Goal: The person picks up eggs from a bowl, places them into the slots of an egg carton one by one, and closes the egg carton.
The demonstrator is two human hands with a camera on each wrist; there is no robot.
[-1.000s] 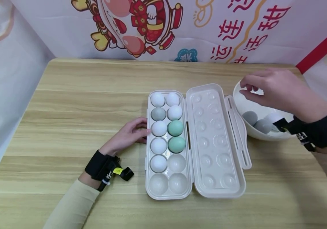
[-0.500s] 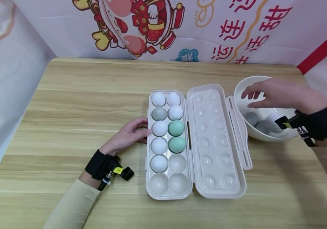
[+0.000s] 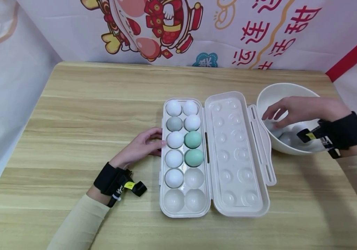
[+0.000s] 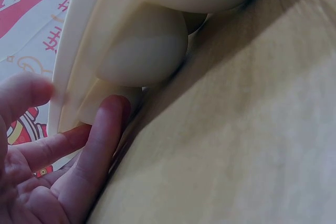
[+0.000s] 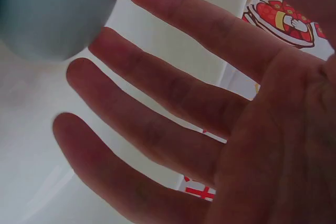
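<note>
My left hand (image 3: 140,147) holds the left edge of an off-white egg carton (image 3: 161,194); in the left wrist view its thumb is at the rim and fingers reach under it against the cups (image 4: 147,45). White eggs (image 3: 174,158), a greyish egg (image 3: 174,124) and two green eggs (image 3: 194,158) sit in the carton. Its three nearest cups (image 3: 194,199) hold nothing. Over a white bowl (image 3: 287,88), my right hand (image 3: 306,110) reaches inside with fingers spread and holds nothing. In the right wrist view a pale bluish egg (image 5: 63,14) lies by its fingertips.
The carton's lid (image 3: 236,159) lies folded open between base and bowl, its handle flap (image 3: 261,144) beside the bowl. More eggs (image 3: 286,138) lie in the bowl. A printed cloth (image 3: 216,34) hangs behind the wooden table (image 3: 103,90).
My right hand has come down into the bowl, its fingers spreading from a more bent pose. The left hand keeps its place on the carton.
</note>
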